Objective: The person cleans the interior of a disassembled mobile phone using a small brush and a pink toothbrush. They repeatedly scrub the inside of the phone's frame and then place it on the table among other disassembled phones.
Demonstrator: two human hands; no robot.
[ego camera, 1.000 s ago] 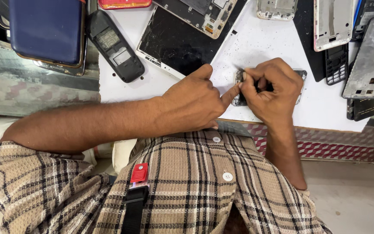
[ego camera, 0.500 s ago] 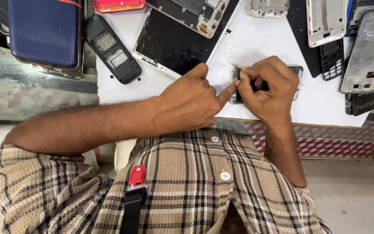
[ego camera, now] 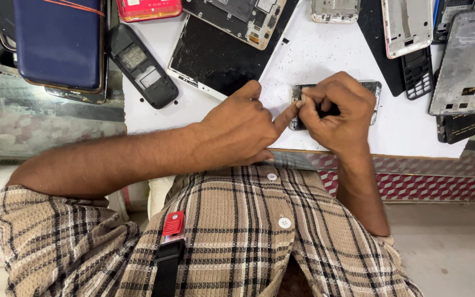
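A small grey phone body (ego camera: 373,88) lies on the white work board (ego camera: 331,49) near its front edge, mostly covered by my hands. My left hand (ego camera: 243,129) rests on the board, its index finger stretched out and pressing the phone's left end, the other fingers curled. My right hand (ego camera: 339,110) is bunched over the middle of the phone, with the fingertips pinched together on it. Whether a tool or a loose part sits between those fingers is hidden.
Around the hands lie a cracked black screen panel (ego camera: 215,55), an opened black keypad phone (ego camera: 141,69), a dark blue case (ego camera: 59,44), a bare circuit-board phone (ego camera: 243,14), a black keypad (ego camera: 418,74) and silver back frames (ego camera: 465,60). A red-patterned counter edge (ego camera: 413,184) runs below the board.
Both hands stay on the small phone. My right hand's fingers have closed further over it, and my left index finger keeps pressing its left end.
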